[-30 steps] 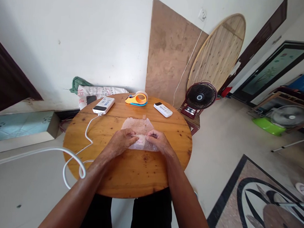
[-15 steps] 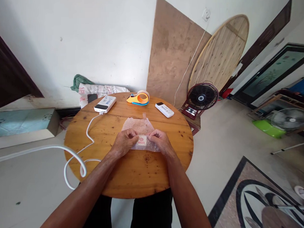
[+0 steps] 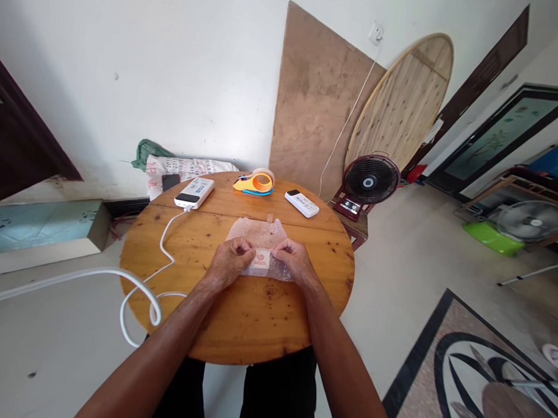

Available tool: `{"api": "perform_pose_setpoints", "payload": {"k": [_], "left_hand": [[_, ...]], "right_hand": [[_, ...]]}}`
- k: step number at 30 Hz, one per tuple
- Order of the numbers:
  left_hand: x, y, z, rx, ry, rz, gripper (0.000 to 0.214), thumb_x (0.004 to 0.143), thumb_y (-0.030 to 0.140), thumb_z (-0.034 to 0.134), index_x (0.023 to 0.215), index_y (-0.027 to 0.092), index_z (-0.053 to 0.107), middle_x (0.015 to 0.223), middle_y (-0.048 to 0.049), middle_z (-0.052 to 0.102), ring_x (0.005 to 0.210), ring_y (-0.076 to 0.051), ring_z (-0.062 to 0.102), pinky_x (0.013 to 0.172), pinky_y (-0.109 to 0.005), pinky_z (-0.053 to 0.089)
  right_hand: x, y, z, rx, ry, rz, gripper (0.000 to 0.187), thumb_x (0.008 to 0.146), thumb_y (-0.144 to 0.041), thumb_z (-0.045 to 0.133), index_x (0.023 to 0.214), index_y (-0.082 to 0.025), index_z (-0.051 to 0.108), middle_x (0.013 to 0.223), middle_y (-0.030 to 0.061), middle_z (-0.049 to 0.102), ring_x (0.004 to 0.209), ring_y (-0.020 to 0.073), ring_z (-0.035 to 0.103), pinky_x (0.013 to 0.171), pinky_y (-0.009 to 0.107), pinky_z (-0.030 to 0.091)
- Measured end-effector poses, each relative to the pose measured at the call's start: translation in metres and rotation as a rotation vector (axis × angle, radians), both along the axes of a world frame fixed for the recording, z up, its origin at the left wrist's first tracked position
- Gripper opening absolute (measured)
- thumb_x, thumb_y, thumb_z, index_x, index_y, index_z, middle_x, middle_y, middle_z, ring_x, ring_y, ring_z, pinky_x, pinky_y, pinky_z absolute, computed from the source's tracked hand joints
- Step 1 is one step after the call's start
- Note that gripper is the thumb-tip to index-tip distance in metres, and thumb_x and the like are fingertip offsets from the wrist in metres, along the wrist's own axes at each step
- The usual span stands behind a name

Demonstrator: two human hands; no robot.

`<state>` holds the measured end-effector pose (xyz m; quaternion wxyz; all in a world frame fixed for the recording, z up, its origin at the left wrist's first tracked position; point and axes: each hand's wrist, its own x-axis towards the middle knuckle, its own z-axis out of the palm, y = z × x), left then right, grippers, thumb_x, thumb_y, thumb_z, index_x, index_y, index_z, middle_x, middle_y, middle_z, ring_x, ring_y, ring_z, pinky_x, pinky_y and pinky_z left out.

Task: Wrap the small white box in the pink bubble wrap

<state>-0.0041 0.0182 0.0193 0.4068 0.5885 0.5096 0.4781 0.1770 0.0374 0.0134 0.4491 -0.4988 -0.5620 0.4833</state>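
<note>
Print on the pale square (image 3: 261,259) is too small to read beyond a red mark, and the fingertips cover both of its upper corners. It lies on the near part of the bubble wrap (image 3: 256,232), midway across the worktop (image 3: 247,332), between the two hands. The left hand (image 3: 234,257) is closed to a pinch, thumb against fingers, on the wrap beside the square; the right hand (image 3: 292,256) pinches the wrap likewise on the other side (what lies under its curled fingers is hidden). A cable (image 3: 163,237), cut off at the left edge, passes behind the left forearm.
</note>
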Motion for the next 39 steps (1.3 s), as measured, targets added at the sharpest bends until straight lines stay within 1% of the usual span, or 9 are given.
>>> {"api": "perform_pose_setpoints", "payload": {"k": [6,11,20,23,26,28,31,36,39], "left_hand": [[0.0,0.001,-0.003,-0.005,-0.012,0.008,0.023,0.065,0.036,0.058,0.057,0.017,0.05,0.075,-0.0017,0.061,0.059,-0.01,0.049,0.053,-0.021,0.038],[0.0,0.002,-0.004,-0.003,0.034,0.037,0.02,0.066,0.035,0.057,0.058,0.017,0.051,0.07,-0.0002,0.06,0.057,-0.009,0.047,0.051,-0.02,0.036],[0.001,0.003,-0.006,-0.048,0.0,-0.002,0.022,0.064,0.038,0.059,0.06,0.018,0.051,0.067,0.0005,0.059,0.055,-0.009,0.046,0.049,-0.021,0.035],[0.0,0.005,-0.008,-0.048,-0.036,-0.014,0.021,0.063,0.037,0.06,0.071,0.018,0.053,0.066,0.0024,0.058,0.058,-0.011,0.05,0.051,-0.021,0.038],[-0.001,0.006,-0.01,-0.052,-0.089,-0.032,0.029,0.063,0.034,0.061,0.086,0.018,0.053,0.071,0.0029,0.059,0.061,-0.011,0.052,0.053,-0.021,0.039],[-0.002,0.006,-0.011,-0.061,-0.091,-0.042,0.03,0.063,0.033,0.061,0.089,0.018,0.054,0.073,0.0024,0.059,0.062,-0.011,0.052,0.053,-0.021,0.04],[-0.002,0.006,-0.01,-0.09,-0.109,-0.058,0.032,0.063,0.035,0.062,0.09,0.018,0.054,0.075,0.0019,0.059,0.062,-0.011,0.052,0.052,-0.02,0.039],[-0.003,0.002,-0.002,-0.153,-0.144,-0.105,0.039,0.064,0.038,0.061,0.095,0.016,0.053,0.075,0.002,0.058,0.058,-0.01,0.05,0.05,-0.021,0.038],[-0.002,0.001,0.001,-0.168,-0.149,-0.106,0.04,0.063,0.039,0.061,0.096,0.016,0.053,0.073,0.003,0.057,0.055,-0.009,0.048,0.048,-0.02,0.036]], "right_hand": [[-0.001,-0.001,0.003,0.009,-0.018,-0.003,0.019,0.063,-0.033,0.066,0.063,-0.017,0.056,0.057,-0.0044,0.055,0.052,0.0095,0.045,0.053,0.022,0.033],[-0.002,-0.002,0.004,0.022,-0.031,-0.016,0.02,0.064,-0.033,0.066,0.062,-0.018,0.053,0.056,-0.0055,0.053,0.052,0.0094,0.044,0.053,0.022,0.033],[-0.002,-0.003,0.005,0.008,-0.061,0.013,0.017,0.064,-0.032,0.063,0.066,-0.018,0.053,0.056,-0.0058,0.051,0.051,0.0091,0.042,0.051,0.022,0.032],[-0.003,-0.002,0.004,0.037,-0.038,0.042,0.017,0.064,-0.031,0.063,0.069,-0.018,0.052,0.058,-0.0062,0.05,0.052,0.0087,0.042,0.052,0.021,0.032],[-0.002,-0.002,0.002,0.034,-0.024,0.045,0.017,0.064,-0.03,0.062,0.07,-0.018,0.051,0.058,-0.0061,0.05,0.052,0.0085,0.041,0.051,0.021,0.032],[-0.002,-0.001,0.001,0.027,-0.028,0.042,0.017,0.065,-0.03,0.061,0.071,-0.018,0.052,0.058,-0.0058,0.051,0.052,0.0087,0.042,0.051,0.021,0.032],[0.0,0.001,-0.002,0.056,-0.082,0.032,0.015,0.065,-0.03,0.06,0.073,-0.018,0.053,0.061,-0.0049,0.053,0.055,0.0093,0.044,0.053,0.021,0.034],[0.003,0.004,-0.01,0.127,-0.263,-0.024,0.015,0.068,-0.03,0.058,0.077,-0.019,0.056,0.063,-0.0045,0.054,0.057,0.0109,0.046,0.055,0.022,0.036],[0.005,0.005,-0.011,0.159,-0.361,-0.047,0.016,0.069,-0.03,0.058,0.081,-0.019,0.057,0.065,-0.0042,0.056,0.059,0.0119,0.049,0.057,0.023,0.039]]}}
